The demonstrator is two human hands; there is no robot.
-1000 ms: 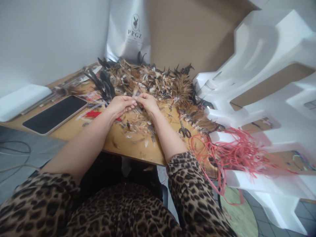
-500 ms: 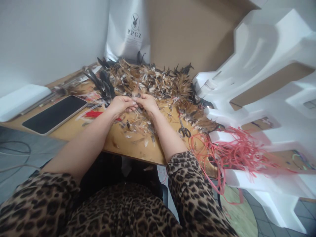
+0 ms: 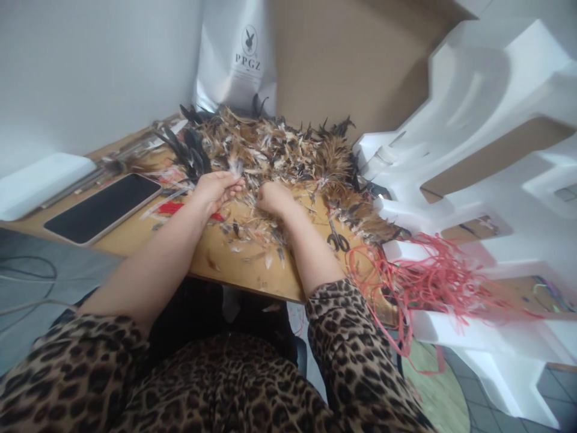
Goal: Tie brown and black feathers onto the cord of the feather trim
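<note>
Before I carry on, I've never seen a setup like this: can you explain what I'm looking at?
There is no machine here: these are a person's two bare hands, seen from a camera worn on that person's head, looking forward and down. The left hand pinches a pale, wispy feather between its fingertips. The right hand is curled beside it, apart from the left; its fingertips are hidden, so I can't tell whether it holds anything. On the wooden table, a heap of brown and black feathers spreads behind the hands. A phone lies to the left and scissors to the right. Farther right, red strands tangle by white foam pieces.
</note>
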